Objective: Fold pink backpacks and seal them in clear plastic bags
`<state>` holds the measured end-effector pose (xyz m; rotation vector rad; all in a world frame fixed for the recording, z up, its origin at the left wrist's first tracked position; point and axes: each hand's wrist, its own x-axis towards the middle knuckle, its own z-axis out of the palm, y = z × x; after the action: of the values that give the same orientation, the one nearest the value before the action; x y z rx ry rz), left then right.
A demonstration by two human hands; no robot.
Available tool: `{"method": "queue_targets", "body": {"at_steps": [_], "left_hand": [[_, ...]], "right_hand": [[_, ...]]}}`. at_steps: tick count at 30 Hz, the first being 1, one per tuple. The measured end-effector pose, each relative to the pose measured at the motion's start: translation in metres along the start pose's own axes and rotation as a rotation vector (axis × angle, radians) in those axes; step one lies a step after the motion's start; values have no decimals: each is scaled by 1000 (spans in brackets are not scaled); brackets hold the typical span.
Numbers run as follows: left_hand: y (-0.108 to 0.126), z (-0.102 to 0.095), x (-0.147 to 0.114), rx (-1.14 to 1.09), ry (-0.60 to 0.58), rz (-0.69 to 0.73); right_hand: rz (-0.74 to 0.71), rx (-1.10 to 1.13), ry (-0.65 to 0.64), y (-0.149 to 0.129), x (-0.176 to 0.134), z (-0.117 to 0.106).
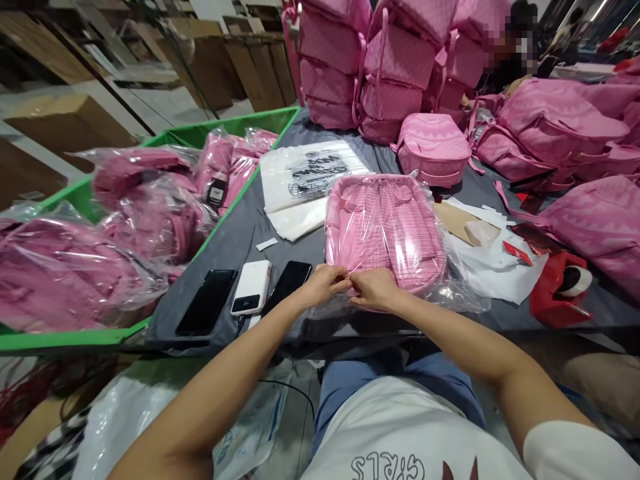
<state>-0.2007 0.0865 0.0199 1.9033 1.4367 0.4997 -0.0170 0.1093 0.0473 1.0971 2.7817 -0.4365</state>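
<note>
A pink backpack (385, 227) lies flat on the dark cloth-covered table, inside a clear plastic bag (463, 297) that spreads out past its lower right corner. At the backpack's near left edge, my left hand (327, 283) has its fingers pinched on the plastic. My right hand (373, 288) is closed right beside it, also gripping the plastic, with the fingertips of both hands almost touching. The exact fold between the fingers is too small to make out.
Left of my hands lie a black phone (207, 303), a white power bank (251, 287) and another phone (290, 283). A green-edged bin (110, 339) holds bagged pink backpacks. A red tape dispenser (555, 293) stands right. Stacked backpacks (330, 87) rise behind.
</note>
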Motion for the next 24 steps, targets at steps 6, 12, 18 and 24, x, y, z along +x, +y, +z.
{"method": "queue_targets", "body": {"at_steps": [6, 12, 18, 24], "left_hand": [[16, -20, -6, -108, 0, -82], [-3, -41, -12, -512, 492, -304], [-14, 2, 21, -808, 396, -510], [27, 34, 34, -998, 495, -424]], "right_hand": [[-38, 334, 301, 25, -21, -3], [397, 371, 1096, 126, -148, 5], [562, 344, 659, 149, -177, 45], [498, 568, 468, 134, -116, 88]]}}
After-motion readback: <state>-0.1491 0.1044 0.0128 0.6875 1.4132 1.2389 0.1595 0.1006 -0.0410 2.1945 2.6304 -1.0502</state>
